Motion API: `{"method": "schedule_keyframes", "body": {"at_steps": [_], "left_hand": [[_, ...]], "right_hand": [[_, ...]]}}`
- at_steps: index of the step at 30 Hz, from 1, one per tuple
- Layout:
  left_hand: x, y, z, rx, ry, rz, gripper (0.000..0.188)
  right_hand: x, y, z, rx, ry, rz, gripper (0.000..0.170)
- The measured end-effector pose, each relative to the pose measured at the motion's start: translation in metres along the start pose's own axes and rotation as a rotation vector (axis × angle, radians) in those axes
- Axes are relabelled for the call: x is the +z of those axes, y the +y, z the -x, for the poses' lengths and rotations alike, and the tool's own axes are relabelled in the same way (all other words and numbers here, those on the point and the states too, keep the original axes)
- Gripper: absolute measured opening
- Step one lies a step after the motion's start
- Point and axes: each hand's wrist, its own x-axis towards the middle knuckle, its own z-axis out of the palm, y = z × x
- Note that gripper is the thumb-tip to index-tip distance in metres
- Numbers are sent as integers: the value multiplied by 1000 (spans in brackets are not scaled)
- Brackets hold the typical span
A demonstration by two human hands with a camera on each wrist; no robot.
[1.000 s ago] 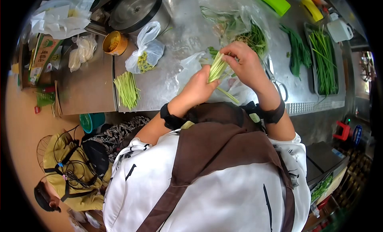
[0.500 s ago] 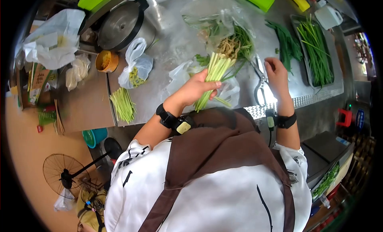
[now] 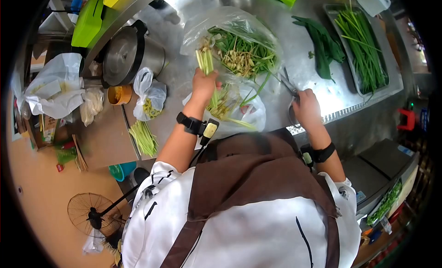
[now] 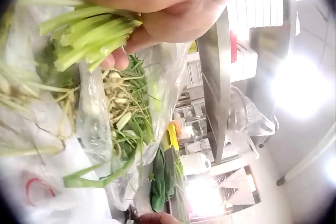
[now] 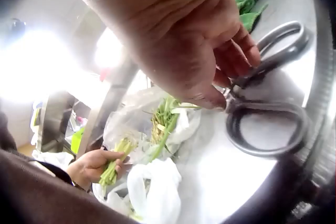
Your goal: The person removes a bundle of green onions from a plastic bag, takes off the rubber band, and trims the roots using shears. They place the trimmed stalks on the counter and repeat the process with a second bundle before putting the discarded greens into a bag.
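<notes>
My left hand [image 3: 204, 86] grips a bunch of pale green stalks [image 4: 89, 32], its cut ends showing in the left wrist view. It is over the near left side of a clear plastic bag [image 3: 193, 37], in which leafy greens with tan roots [image 3: 239, 58] lie. Below the hand, a second, whitish bag [image 3: 258, 113] carries loose stalks and trimmings. At the table's front edge, my right hand [image 3: 307, 109] pinches metal scissors [image 5: 268, 107] near the pivot, thumb on one side and fingers on the other. The scissors' two handle loops point away from the palm.
A trimmed stalk pile [image 3: 143, 138] lies at left, near a small tied bag [image 3: 149, 100], an orange tub [image 3: 120, 95] and a lidded pot [image 3: 122, 56]. Dark green leaves [image 3: 320, 44] and a metal tray [image 3: 357, 81] of long green stems are at right.
Both hands were together on the stalks; they have parted. The left carried the bunch left and away from the body; the right moved right and took hold of the scissors.
</notes>
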Motion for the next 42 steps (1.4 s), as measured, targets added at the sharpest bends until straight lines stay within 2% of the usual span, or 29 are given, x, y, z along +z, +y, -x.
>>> {"method": "schedule_keyframes", "body": {"at_steps": [4,6,7,9,13,16,18,21,25,28,34,36,37,39,41,42], "left_hand": [[-6,-2,22,35,5,-104,22],[-4,6,34,1,-264,-60,22],[-3,12,39,-5,-255,-55,22],[0,21,47,-126,-545,196,28],[8,23,40,-176,-671,393,29],[11,20,35,-202,-685,438,29],[12,19,33,-213,-680,457,29],[12,17,31,-239,-668,492,28],[12,16,30,-271,-627,528,27],[11,14,29,-261,-631,516,28],[13,8,28,-227,-624,441,29],[11,11,30,-217,-624,450,24],[11,11,31,-213,-631,453,20],[10,11,31,-216,-618,449,20],[9,13,31,-218,-609,438,21],[8,14,32,-221,-618,426,26]], "right_hand": [[3,3,6,-37,27,-8,36],[-1,10,6,-67,74,89,41],[-1,14,6,-75,66,88,41],[-3,19,7,-37,-76,99,49],[-13,14,7,-39,-43,71,55],[-13,16,8,19,-78,95,60],[-11,16,9,179,-132,29,56],[-6,27,8,186,-188,73,53],[-12,16,11,158,-142,32,52],[-12,10,13,59,-158,114,54],[5,35,9,28,-145,82,53],[-5,49,2,281,-380,-243,48],[-12,53,2,274,-384,-237,48],[-32,54,6,417,-332,-733,44],[-60,44,9,412,-353,-749,42],[-67,45,12,471,-408,-884,44]]}}
